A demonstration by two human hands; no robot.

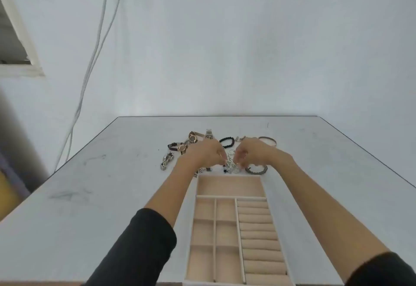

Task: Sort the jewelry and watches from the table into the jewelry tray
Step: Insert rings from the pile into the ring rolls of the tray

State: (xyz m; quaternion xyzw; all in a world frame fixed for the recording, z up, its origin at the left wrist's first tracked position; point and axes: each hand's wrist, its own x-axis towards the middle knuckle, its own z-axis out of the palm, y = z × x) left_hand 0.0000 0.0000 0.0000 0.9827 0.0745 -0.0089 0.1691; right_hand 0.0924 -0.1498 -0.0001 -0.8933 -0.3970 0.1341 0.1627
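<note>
A beige jewelry tray (230, 197) with a wide far compartment, several small square cells and a column of ring rolls lies on the table in front of me. Beyond its far edge lies a scatter of jewelry: rose-gold watches (192, 138), a silver watch (209, 135), a black bead bracelet (227, 142), a silver link watch (166, 161), a grey bead bracelet (256, 170) and a bangle (267, 139). My left hand (208, 152) and my right hand (249, 151) hover together over a tangle of silver chains (231, 166), fingertips pinching into it.
The table (94, 195) is pale grey with scuff marks, its far edge against a white wall. White cables (99, 44) hang down the wall at the left. A window frame shows at the far left.
</note>
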